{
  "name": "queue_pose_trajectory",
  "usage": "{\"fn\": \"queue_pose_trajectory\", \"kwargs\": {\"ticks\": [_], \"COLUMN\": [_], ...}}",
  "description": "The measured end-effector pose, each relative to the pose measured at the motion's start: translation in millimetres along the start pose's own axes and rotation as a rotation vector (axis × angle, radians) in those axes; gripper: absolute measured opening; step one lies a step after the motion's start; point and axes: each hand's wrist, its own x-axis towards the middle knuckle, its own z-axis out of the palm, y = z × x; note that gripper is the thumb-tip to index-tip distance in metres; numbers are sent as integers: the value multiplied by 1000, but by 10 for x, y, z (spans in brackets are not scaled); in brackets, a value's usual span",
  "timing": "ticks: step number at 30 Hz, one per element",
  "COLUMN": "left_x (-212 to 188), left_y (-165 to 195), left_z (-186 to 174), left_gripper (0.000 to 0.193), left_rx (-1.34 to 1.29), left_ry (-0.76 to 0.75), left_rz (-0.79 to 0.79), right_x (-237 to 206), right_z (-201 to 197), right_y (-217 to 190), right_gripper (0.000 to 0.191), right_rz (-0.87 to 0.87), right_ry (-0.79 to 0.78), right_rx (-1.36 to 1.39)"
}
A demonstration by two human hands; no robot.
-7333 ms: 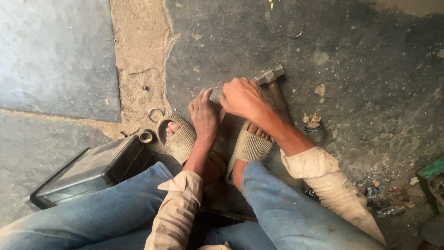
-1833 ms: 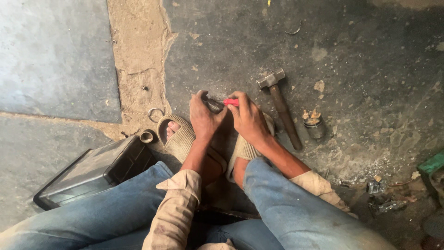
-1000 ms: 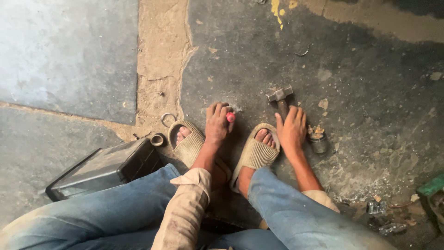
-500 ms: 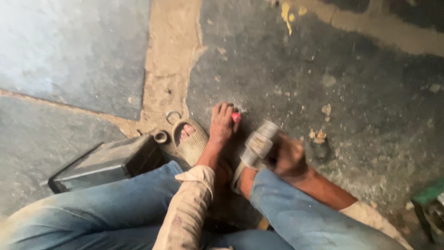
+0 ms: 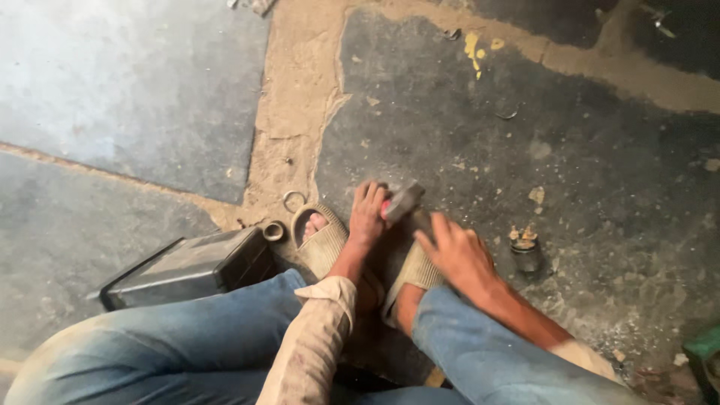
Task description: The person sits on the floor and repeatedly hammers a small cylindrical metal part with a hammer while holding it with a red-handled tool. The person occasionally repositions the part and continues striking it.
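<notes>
My left hand (image 5: 367, 219) reaches down between my two tan sandals (image 5: 324, 241) and pinches a small red piece (image 5: 385, 207) against the dark floor. My right hand (image 5: 459, 255) grips the handle of a hammer, and the metal hammer head (image 5: 403, 201) sits right beside the red piece, at my left fingertips. Most of the handle is hidden under my right hand. My jeans-clad knees fill the bottom of the view.
A black box (image 5: 187, 266) lies on the floor by my left leg. Two metal rings (image 5: 294, 199) sit near the left sandal. A small dark cylindrical part (image 5: 525, 252) stands right of my right hand. A green object (image 5: 705, 345) shows at the right edge.
My right hand took the hammer off the floor and brought its head to the red piece held by my left hand. The view shifted up and left.
</notes>
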Motion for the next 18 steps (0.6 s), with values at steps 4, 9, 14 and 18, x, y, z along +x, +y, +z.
{"fn": "queue_pose_trajectory", "kwargs": {"ticks": [4, 9, 14, 18], "left_x": [8, 7, 25, 23], "left_y": [-17, 14, 10, -9], "left_z": [-23, -40, -66, -73], "left_gripper": [23, 18, 17, 28], "left_rx": [-26, -16, -12, 18], "left_ry": [19, -4, 5, -40], "left_rz": [-30, -25, -30, -11], "right_x": [-14, -99, 98, 291], "right_z": [160, 146, 197, 382], "right_y": [298, 575, 251, -209], "right_gripper": [41, 42, 70, 63], "right_rz": [221, 346, -32, -222], "right_ry": [49, 138, 268, 107], "right_rx": [-89, -193, -192, 237]}}
